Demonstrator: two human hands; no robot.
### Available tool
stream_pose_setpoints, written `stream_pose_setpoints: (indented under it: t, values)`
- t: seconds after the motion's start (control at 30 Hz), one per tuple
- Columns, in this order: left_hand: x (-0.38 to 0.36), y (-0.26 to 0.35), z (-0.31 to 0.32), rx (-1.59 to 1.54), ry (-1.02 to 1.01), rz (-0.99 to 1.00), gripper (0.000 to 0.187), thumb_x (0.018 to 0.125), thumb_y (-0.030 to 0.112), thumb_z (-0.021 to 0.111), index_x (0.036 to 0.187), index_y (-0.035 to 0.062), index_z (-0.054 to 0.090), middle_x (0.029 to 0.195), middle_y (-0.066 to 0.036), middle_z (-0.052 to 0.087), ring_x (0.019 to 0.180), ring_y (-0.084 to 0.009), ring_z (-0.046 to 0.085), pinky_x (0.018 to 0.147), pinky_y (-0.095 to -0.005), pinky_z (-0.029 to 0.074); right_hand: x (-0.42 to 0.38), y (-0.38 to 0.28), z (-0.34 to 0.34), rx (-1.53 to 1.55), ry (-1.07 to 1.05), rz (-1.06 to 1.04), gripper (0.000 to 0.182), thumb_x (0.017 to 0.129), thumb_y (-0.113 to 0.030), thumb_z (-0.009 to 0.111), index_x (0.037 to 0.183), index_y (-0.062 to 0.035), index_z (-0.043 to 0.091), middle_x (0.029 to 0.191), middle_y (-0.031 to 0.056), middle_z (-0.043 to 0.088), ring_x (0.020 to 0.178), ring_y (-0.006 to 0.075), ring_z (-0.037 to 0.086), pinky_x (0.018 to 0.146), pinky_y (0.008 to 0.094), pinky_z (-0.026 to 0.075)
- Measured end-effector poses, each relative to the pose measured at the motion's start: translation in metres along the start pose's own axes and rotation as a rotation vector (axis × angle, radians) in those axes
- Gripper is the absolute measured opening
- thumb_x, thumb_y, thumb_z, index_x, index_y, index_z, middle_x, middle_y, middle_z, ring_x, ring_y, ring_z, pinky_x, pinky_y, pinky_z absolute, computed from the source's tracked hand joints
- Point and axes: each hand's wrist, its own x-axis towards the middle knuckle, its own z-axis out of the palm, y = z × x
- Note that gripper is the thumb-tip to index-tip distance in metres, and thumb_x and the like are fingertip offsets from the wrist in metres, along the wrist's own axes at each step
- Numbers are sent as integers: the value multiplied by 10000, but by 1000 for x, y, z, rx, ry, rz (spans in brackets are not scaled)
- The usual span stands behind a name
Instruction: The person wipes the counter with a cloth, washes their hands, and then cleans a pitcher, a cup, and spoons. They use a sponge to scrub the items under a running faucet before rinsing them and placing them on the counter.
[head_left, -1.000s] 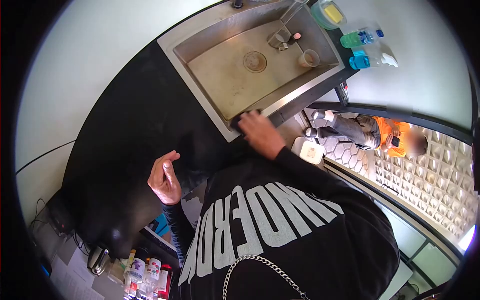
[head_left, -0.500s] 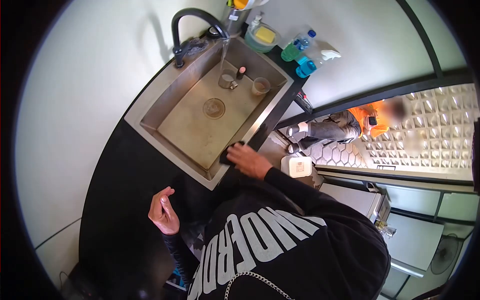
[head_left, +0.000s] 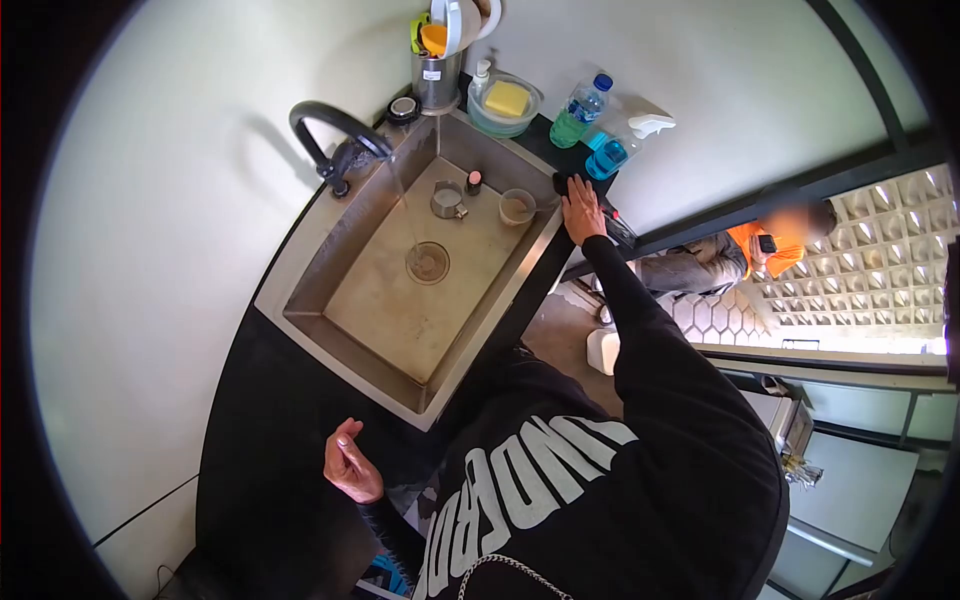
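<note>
Black cloth-like wad [head_left: 560, 184] lies at the fingertips of the flattened right hand [head_left: 583, 212], by the rectangular steel sink's [head_left: 340, 358] right corner; overreaching could topple the blue-filled clear spray bottle [head_left: 609, 157]. Left hand [head_left: 352, 468] half-curled, empty.

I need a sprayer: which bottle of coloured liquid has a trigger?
The clear plastic bottle of blue liquid, nearer the right hand, has a white trigger; the clear plastic bottle of green liquid has a blue cap.
</note>
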Motion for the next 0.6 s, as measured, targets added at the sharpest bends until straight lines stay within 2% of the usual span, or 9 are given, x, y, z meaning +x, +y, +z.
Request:
stream_pose_setpoints:
  t: [0.03,0.1,0.13,0.23,0.33,0.37,0.43,0.53,0.6]
  values:
    - [1,4,10,-29,25,-20,334,1035,207,482,970,-59,673,839,-131,692,771,-185,672,722,-290,532,12,-1,-4,14,-4,5,499,970,-253,515,1407,-24,438,1481,171,414,1365,397,379,1134,448,321]
    - [12,9,43,-19,0,-9,332,1033,208,487,967,-59,672,837,-132,693,770,-186,671,718,-292,529,47,-2,7,45,-55,-229,491,955,-234,535,1395,-31,453,1467,152,436,1345,378,408,1121,426,345]
    - [16,16,57,-20,-25,-5,330,1031,208,492,964,-60,672,835,-133,695,770,-187,670,714,-293,526,65,-6,20,-56,-22,-339,470,948,-207,540,1379,-34,469,1445,144,458,1331,360,429,1109,414,361]
    - [31,52,93,25,-76,41,328,1027,212,502,958,-60,672,833,-135,700,770,-195,670,712,-300,519,90,-24,10,74,-95,-377,448,945,-182,540,1368,-47,481,1441,143,460,1325,353,438,1105,411,369]
    - [39,83,126,83,-95,63,327,1023,221,509,952,-49,679,828,-131,705,769,-200,673,714,-302,512,67,6,4,146,-135,-394,454,922,-133,565,1365,-61,502,1449,141,456,1339,363,428,1091,392,403]
    - [38,88,133,76,-94,64,329,1021,226,512,950,-46,682,829,-129,706,769,-201,674,715,-302,512,55,17,-6,187,-108,-386,494,852,-54,561,1344,-87,524,1429,105,485,1337,345,440,1055,403,445]
    - [31,101,144,105,-42,40,334,1020,230,511,938,-43,686,825,-126,708,771,-201,676,714,-303,514,38,29,-24,234,-141,-327,518,822,-26,572,1335,-91,540,1451,92,469,1329,332,459,1036,400,465]
    - [14,108,159,68,45,-90,303,1013,190,516,927,-39,694,823,-121,715,797,-202,684,752,-318,529,56,22,-15,258,-191,-346,533,827,-16,558,1354,-89,527,1458,94,462,1344,347,436,1077,407,424]
    - [7,105,165,71,31,-116,273,1000,177,541,927,-29,705,840,-120,718,811,-204,693,762,-320,534,82,2,-4,251,-224,-395,504,860,-23,520,1361,-70,515,1459,116,454,1355,371,409,1112,413,379]
